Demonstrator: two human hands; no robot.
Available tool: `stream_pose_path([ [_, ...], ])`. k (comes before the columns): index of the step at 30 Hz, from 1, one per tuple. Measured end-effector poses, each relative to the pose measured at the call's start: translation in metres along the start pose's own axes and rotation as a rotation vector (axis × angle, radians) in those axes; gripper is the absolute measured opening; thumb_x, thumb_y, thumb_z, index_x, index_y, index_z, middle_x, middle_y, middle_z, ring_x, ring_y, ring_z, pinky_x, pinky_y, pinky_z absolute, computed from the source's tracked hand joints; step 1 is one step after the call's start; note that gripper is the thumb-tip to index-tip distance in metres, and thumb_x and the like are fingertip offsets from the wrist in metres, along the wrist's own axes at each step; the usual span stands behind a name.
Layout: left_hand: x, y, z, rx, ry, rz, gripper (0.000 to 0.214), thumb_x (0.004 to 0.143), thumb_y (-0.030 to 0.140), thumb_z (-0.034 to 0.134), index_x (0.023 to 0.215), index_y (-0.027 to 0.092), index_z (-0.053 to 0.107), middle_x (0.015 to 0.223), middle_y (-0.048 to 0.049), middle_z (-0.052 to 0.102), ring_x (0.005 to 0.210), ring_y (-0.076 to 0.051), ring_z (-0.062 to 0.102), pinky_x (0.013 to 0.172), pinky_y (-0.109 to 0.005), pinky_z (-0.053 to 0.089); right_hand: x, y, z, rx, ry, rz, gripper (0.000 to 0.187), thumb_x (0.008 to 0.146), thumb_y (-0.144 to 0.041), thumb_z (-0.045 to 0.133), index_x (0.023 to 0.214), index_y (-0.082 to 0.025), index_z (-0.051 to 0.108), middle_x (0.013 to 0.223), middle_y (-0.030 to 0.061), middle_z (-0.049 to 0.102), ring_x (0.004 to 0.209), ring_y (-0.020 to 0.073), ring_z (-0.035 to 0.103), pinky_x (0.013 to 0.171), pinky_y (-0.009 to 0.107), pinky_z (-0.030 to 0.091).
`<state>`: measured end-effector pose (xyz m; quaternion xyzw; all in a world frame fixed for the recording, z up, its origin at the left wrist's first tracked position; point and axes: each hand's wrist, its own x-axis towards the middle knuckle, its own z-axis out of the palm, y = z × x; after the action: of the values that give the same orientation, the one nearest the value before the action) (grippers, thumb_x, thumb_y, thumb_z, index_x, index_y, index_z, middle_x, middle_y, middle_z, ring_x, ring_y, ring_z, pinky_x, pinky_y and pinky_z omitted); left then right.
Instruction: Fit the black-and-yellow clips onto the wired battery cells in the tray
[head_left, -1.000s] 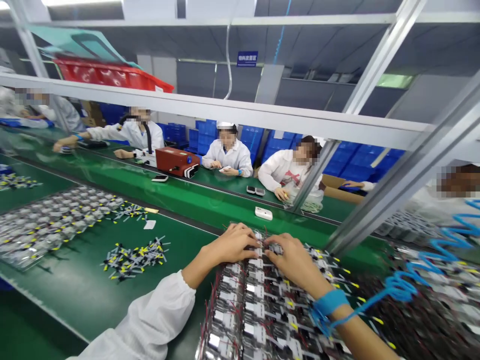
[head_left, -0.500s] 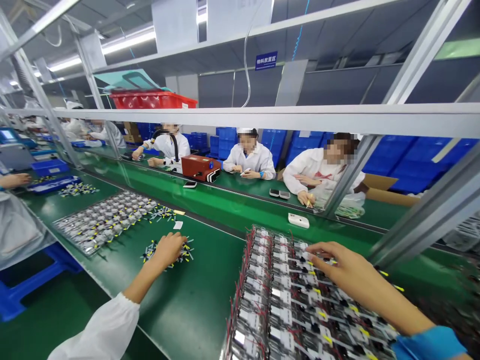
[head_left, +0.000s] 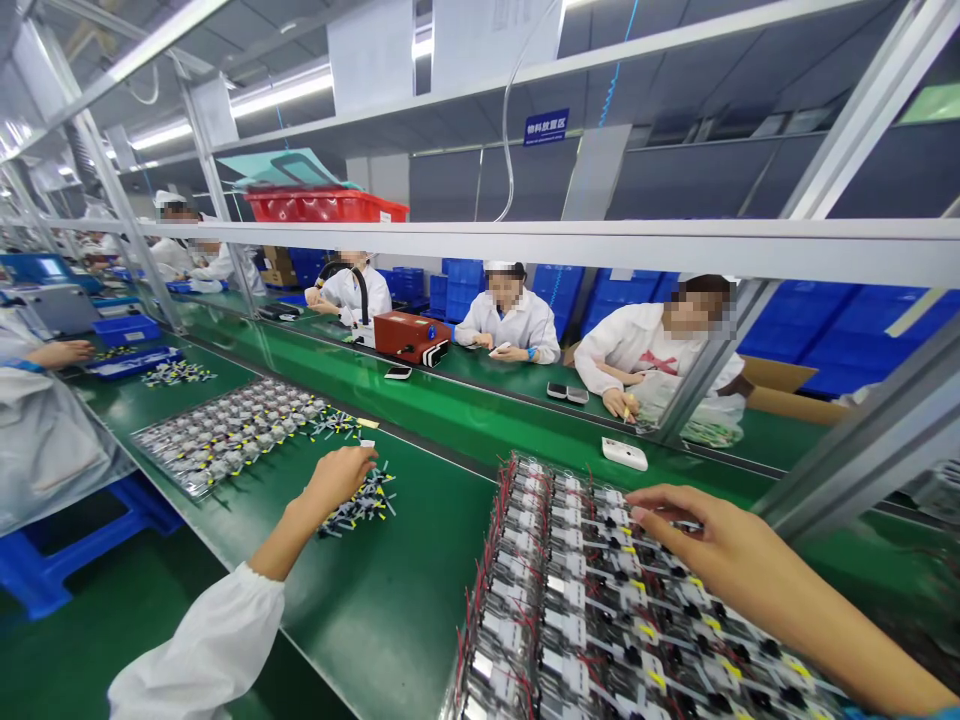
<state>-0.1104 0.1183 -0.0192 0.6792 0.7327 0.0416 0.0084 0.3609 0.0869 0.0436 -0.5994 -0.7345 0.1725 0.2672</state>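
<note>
The **left hand** (head_left: 337,484) has lifted a little off the **pile of black connector leads** (head_left: 362,510), whose yellow tips splay in all directions. Its fingers curl downward, and whether they pinch a lead is hidden. The hands stay well apart. The **right hand** (head_left: 697,535) hovers with fingers loosely extended at the far end of the **block of packed circuit modules** (head_left: 592,600), just above its top rows. That block lies on the **green tabletop** (head_left: 390,640), its long axis pointing away from the person, with **red wires** (head_left: 491,590) bristling along its left edge. Beyond the leads sits a **flat tray of bagged modules** (head_left: 232,435).
</note>
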Motion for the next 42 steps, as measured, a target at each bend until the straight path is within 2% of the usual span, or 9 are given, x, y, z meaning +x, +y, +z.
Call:
stream_pose_path([
  [12, -0.004, -0.02, 0.003, 0.002, -0.054, 0.009, 0.027, 0.096, 0.026, 0.043, 0.107, 0.026, 0.068, 0.113, -0.0082, 0.069, 0.106, -0.027, 0.064, 0.086, -0.035, 0.047, 0.001, 0.0, -0.003, 0.002, -0.009, 0.0, 0.043, 0.076, -0.062, 0.051, 0.092, -0.028, 0.072, 0.092, 0.0056, 0.074, 0.086, 0.0302, 0.068, 0.069, 0.038, 0.055],
  [17, -0.006, -0.018, -0.01, -0.033, -0.009, -0.004, 0.029, 0.097, 0.025, 0.041, 0.11, 0.025, 0.067, 0.117, -0.0079, 0.067, 0.109, -0.026, 0.063, 0.089, -0.035, 0.046, 0.002, -0.003, -0.005, 0.03, -0.03, -0.006, 0.043, 0.076, -0.063, 0.051, 0.093, -0.029, 0.071, 0.096, 0.0058, 0.073, 0.089, 0.0302, 0.067, 0.071, 0.038, 0.055],
  [20, -0.01, 0.018, -0.03, -0.237, 0.066, 0.133, 0.029, 0.097, 0.029, 0.042, 0.114, 0.025, 0.065, 0.117, -0.0047, 0.068, 0.108, -0.022, 0.062, 0.092, -0.031, 0.046, 0.0, -0.018, -0.003, 0.074, -0.075, -0.073, 0.043, 0.079, -0.062, 0.052, 0.098, -0.028, 0.07, 0.102, 0.0075, 0.072, 0.094, 0.0306, 0.065, 0.073, 0.037, 0.053],
  [23, -0.017, 0.084, -0.052, -0.596, 0.104, 0.414, 0.029, 0.096, 0.033, 0.046, 0.115, 0.022, 0.064, 0.102, -0.0027, 0.072, 0.091, -0.018, 0.066, 0.083, -0.028, 0.049, 0.0, -0.042, 0.004, 0.122, -0.149, -0.142, 0.05, 0.084, -0.062, 0.05, 0.119, -0.029, 0.062, 0.117, 0.0078, 0.068, 0.1, 0.0304, 0.063, 0.076, 0.038, 0.052],
  [25, -0.02, 0.135, -0.064, -0.754, 0.044, 0.581, 0.026, 0.095, 0.031, 0.049, 0.115, 0.021, 0.064, 0.096, -0.0015, 0.073, 0.085, -0.016, 0.066, 0.079, -0.027, 0.049, 0.002, -0.055, 0.011, 0.169, -0.208, -0.159, 0.053, 0.086, -0.061, 0.049, 0.129, -0.03, 0.054, 0.121, 0.0075, 0.065, 0.1, 0.029, 0.062, 0.076, 0.038, 0.051],
  [29, -0.016, 0.206, -0.07, -0.901, -0.033, 0.799, 0.022, 0.096, 0.029, 0.051, 0.113, 0.02, 0.06, 0.089, -0.0008, 0.071, 0.078, -0.014, 0.064, 0.071, -0.023, 0.047, 0.017, -0.053, 0.02, 0.271, -0.273, -0.132, 0.039, 0.089, -0.055, 0.046, 0.111, -0.025, 0.058, 0.083, 0.0033, 0.067, 0.075, 0.0227, 0.061, 0.062, 0.031, 0.045],
  [32, -0.001, 0.222, -0.059, -0.849, -0.058, 0.876, 0.023, 0.097, 0.032, 0.049, 0.117, 0.02, 0.054, 0.094, -0.0017, 0.07, 0.08, -0.015, 0.063, 0.071, -0.025, 0.046, 0.026, -0.03, 0.018, 0.277, -0.234, -0.05, 0.032, 0.087, -0.051, 0.044, 0.096, -0.022, 0.058, 0.071, 0.0006, 0.062, 0.063, 0.0193, 0.057, 0.054, 0.028, 0.04],
  [37, 0.03, 0.224, -0.025, -0.406, -0.056, 1.025, 0.029, 0.095, 0.013, 0.039, 0.108, 0.023, 0.063, 0.113, -0.0049, 0.065, 0.107, -0.02, 0.055, 0.095, -0.035, 0.041, 0.026, 0.002, 0.009, 0.123, -0.157, 0.044, 0.017, 0.077, -0.036, 0.048, 0.082, -0.023, 0.058, 0.068, 0.001, 0.067, 0.057, 0.0184, 0.056, 0.05, 0.027, 0.036],
  [42, 0.038, 0.236, -0.002, -0.098, 0.021, 1.071, 0.046, 0.086, 0.006, 0.046, 0.121, 0.032, 0.061, 0.118, -0.006, 0.058, 0.103, -0.025, 0.05, 0.084, -0.037, 0.044, 0.026, 0.008, 0.012, 0.027, -0.148, 0.075, 0.024, 0.077, -0.038, 0.048, 0.084, -0.024, 0.066, 0.066, -0.0006, 0.065, 0.056, 0.019, 0.054, 0.053, 0.028, 0.036],
])
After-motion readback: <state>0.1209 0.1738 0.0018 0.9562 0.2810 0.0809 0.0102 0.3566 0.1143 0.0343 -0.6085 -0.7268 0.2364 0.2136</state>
